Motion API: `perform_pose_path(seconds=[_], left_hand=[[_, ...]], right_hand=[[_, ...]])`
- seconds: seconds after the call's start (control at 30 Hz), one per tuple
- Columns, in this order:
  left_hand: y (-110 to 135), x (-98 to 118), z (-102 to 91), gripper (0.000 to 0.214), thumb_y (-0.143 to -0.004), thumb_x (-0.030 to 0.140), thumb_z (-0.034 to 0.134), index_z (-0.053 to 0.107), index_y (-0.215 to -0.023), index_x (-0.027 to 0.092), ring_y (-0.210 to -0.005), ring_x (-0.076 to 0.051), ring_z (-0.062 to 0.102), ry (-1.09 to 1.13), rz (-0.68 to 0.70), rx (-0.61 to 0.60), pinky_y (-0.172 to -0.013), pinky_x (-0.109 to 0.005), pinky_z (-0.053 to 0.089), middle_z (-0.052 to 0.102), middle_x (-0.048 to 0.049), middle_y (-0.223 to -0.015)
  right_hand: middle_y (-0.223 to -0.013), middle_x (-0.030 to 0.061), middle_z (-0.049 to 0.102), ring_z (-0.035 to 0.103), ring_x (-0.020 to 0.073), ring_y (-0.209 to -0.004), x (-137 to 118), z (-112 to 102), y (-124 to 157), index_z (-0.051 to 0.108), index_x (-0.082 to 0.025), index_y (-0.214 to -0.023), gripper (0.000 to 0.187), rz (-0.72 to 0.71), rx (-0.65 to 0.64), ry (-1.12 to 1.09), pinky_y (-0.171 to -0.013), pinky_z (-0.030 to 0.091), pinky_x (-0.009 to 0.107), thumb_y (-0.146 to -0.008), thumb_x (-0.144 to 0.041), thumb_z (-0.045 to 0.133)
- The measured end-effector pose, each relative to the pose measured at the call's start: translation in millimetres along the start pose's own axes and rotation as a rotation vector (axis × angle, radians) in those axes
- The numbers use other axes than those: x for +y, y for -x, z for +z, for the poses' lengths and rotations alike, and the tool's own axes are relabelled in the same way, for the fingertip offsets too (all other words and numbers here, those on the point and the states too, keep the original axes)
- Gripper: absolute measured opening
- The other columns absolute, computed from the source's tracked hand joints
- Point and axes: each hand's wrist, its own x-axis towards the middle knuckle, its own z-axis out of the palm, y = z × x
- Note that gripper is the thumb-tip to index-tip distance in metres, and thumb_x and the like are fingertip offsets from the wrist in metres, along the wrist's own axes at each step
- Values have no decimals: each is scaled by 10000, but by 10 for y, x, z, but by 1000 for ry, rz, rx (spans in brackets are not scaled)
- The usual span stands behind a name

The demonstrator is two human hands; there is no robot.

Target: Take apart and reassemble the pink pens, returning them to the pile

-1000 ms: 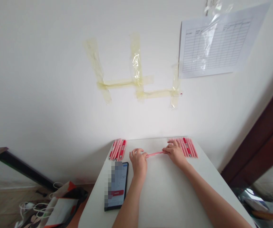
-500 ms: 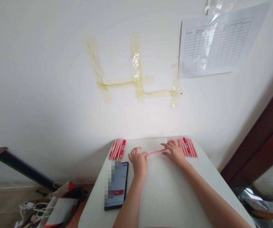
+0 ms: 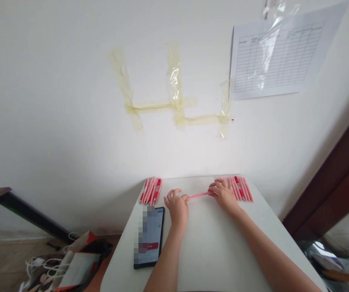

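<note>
A pink pen (image 3: 198,195) stretches sideways between my two hands above the white table (image 3: 213,243). My left hand (image 3: 178,206) pinches its left end between thumb and forefinger, the other fingers raised. At its right end, my right hand (image 3: 223,195) has closed thumb and fingers on it. Just beyond the right hand lies a row of pink and red pens (image 3: 243,189), partly covered by the fingers. Another group of pink and red pens (image 3: 150,191) rests at the table's back left corner, left of my left hand.
A phone (image 3: 150,239) with a lit screen lies on the table beside my left forearm. The white wall (image 3: 71,121) stands behind the table, with yellowed tape and a taped paper sheet (image 3: 274,61). Bags (image 3: 77,263) sit on the floor at the left.
My right hand's fingers have closed onto the right end of the pink pen; before, thumb and forefinger were apart. The left hand keeps its pinch in nearly the same place.
</note>
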Motion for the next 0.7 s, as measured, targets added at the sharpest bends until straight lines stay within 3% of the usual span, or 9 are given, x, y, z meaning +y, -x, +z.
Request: perform_pose_path(seconds=[0.17,0.33,0.53,0.7], left_hand=[[-13,-38,62,200,-858,195,619,796,-821,279,-1288,-317,462,-10,9,58,-1159,-655,287,631,-76,-1219],[-24,-46,80,178,-835,186,647,797,-810,278,-1277,-309,476,7,9,70,-1157,-646,302,634,-78,-1217],[-18,-13,29,177,-845,206,643,801,-830,284,-1284,-309,458,32,-6,34,-1156,-608,301,617,-75,-1235],[-15,7,-2,178,-845,197,654,802,-830,296,-1286,-305,459,24,-20,31,-1160,-603,309,624,-70,-1238]], right_hand=[[-1083,58,710,514,312,-1275,21,-13,12,667,-270,-1006,106,11,-6,-19,-1181,135,708,-939,-235,592],[-1141,73,701,515,313,-1273,24,-18,28,658,-299,-1205,253,5,-5,-22,-1192,99,712,-972,-346,569],[-1138,56,699,517,310,-1245,30,-30,19,709,-277,-941,172,-13,-30,2,-1172,127,732,-983,-280,542],[-1128,47,700,518,294,-1245,41,-20,6,672,-267,-964,78,-18,-41,-16,-1179,183,696,-957,-273,595]])
